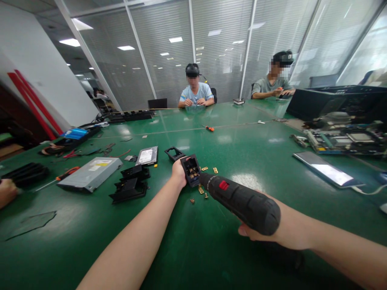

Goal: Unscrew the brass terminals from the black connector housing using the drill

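left hand (179, 172): grasps the socket block (191, 170) from its left side, fingers wrapped round its far edge, holding it tilted on the table (211, 249).
right hand (256, 229): clenched round the driver (242, 201), mostly hidden under its grip; only fingers at the lower edge show.
driver: one, black with a red button, lying aslant, its nose at 10 o'clock meeting the block's lower right corner.
socket block: one, small and black, open face toward the camera with brass parts inside; mid-table, just past the left hand.
brass bits: about six loose on the table near the block, two at its 2 o'clock (209, 169), the rest (201, 192) at 6 o'clock under the driver's nose.
black frame (174, 153): one, empty, at 10 o'clock from the block.
hard drive (147, 156): one, white label, writing too small to read.
optical drive (90, 173): one, grey, with a yellow sticker, unreadable.
black brackets (130, 183): two, stacked loosely at 9 o'clock from the left hand.
screwdrivers: two with orange handles, one (65, 174) by the optical drive, one (209, 128) at 12 o'clock, well apart.
phone (325, 169): one, screen up, at 3 o'clock, cable attached.
circuit board (344, 141): one, beyond the phone.
people: two seated at the far edge (196, 93) (272, 84); another's hand (6, 192) at 9 o'clock by the table's edge.
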`<control>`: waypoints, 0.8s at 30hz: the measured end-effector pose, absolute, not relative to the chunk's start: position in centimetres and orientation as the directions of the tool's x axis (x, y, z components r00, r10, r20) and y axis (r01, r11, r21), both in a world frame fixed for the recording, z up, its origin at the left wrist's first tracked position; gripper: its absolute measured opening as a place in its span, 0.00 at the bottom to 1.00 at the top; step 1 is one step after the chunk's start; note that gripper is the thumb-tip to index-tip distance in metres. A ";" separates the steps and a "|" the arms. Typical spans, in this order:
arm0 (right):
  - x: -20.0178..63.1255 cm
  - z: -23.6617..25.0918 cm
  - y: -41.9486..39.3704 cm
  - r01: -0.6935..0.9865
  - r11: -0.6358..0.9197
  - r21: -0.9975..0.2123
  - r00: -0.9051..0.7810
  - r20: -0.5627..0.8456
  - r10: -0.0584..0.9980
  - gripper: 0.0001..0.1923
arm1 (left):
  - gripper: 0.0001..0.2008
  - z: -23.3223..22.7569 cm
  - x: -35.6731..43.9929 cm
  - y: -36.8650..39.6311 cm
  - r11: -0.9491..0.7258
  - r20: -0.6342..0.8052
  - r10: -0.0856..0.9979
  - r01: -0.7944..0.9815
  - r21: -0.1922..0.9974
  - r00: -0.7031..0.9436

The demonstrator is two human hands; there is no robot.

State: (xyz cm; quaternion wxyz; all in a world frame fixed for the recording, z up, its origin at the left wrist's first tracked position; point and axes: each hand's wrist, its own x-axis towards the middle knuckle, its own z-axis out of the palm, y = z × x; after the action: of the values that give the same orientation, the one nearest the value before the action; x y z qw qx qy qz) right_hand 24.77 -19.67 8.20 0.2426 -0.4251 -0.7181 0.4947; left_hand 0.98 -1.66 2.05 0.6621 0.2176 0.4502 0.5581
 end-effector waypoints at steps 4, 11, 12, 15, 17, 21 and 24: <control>25.0 7.7 -19.7 0.336 0.190 -0.923 -0.521 -0.014 0.854 0.13 | 0.07 2.1 1.1 -1.7 0.292 -0.369 0.929 -0.546 0.786 -0.035; 25.3 7.4 -19.5 0.368 0.180 -0.912 -0.516 -0.039 0.856 0.15 | 0.09 1.7 0.8 -1.5 0.280 -0.348 0.937 -0.545 0.790 -0.022; 25.3 7.2 -19.5 0.375 0.181 -0.909 -0.513 -0.041 0.858 0.15 | 0.09 1.7 0.8 -1.5 0.282 -0.347 0.938 -0.546 0.789 -0.018; 25.5 6.8 -19.5 0.395 0.181 -0.901 -0.482 -0.036 0.876 0.16 | 0.09 1.7 0.8 -1.5 0.281 -0.348 0.937 -0.548 0.788 -0.020; 25.5 6.7 -19.6 0.393 0.170 -0.904 -0.480 -0.044 0.876 0.16 | 0.09 1.7 0.8 -1.6 0.284 -0.349 0.937 -0.545 0.789 -0.018; 25.2 7.4 -19.7 0.364 0.175 -0.915 -0.525 -0.047 0.850 0.13 | 0.08 1.8 0.9 -1.6 0.291 -0.353 0.936 -0.537 0.792 -0.013; 24.9 8.0 -19.7 0.339 0.184 -0.922 -0.538 -0.030 0.842 0.13 | 0.08 1.9 0.9 -1.7 0.284 -0.343 0.939 -0.537 0.795 -0.012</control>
State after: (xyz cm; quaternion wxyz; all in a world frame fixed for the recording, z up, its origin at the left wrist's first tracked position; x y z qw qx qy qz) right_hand 24.85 -19.71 8.04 0.2556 -0.4070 -0.7258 0.4921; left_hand 0.95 -1.67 1.95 0.6655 0.2257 0.4460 0.5543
